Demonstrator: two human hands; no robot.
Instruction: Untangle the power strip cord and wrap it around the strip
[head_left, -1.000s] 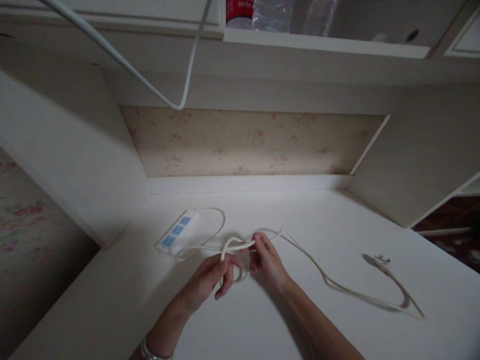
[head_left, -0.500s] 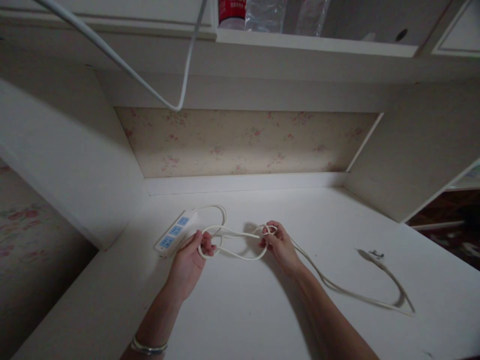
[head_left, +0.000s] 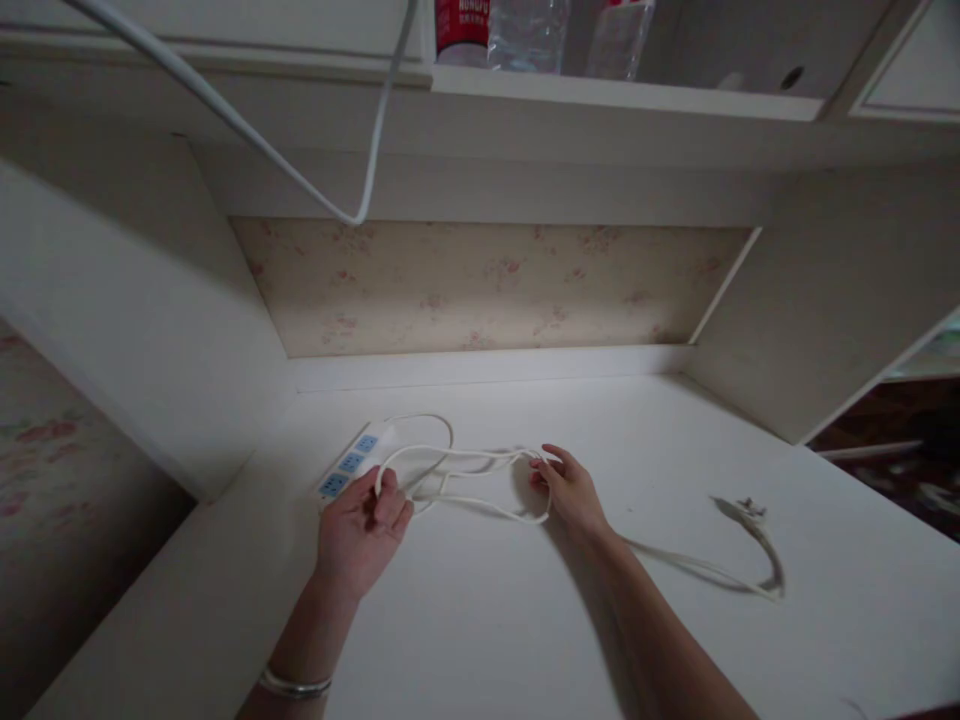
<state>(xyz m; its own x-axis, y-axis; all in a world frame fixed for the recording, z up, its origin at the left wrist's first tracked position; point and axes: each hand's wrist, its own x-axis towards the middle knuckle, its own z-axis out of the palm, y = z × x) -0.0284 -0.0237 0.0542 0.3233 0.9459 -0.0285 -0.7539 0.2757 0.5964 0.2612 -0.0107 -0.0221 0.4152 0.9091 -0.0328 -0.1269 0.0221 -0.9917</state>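
A white power strip (head_left: 351,462) with blue sockets lies at the left of a white desk (head_left: 525,620). Its white cord (head_left: 465,478) is gathered into long loops stretched between my two hands. My left hand (head_left: 360,530) is closed on the left end of the loops, right beside the strip. My right hand (head_left: 570,490) pinches the right end of the loops. From there the cord trails right along the desk to its plug (head_left: 746,512).
A shelf (head_left: 637,90) above the desk holds a red-labelled container (head_left: 461,25) and clear plastic bottles (head_left: 529,30). Another white cable (head_left: 300,180) hangs down from the upper left. Flowered wallpaper (head_left: 487,285) backs the desk recess, with white side panels left and right.
My hands have moved apart, pulling the bunched cord into longer loops. The left hand went toward the power strip. The trailing cord and plug have been drawn in leftward.
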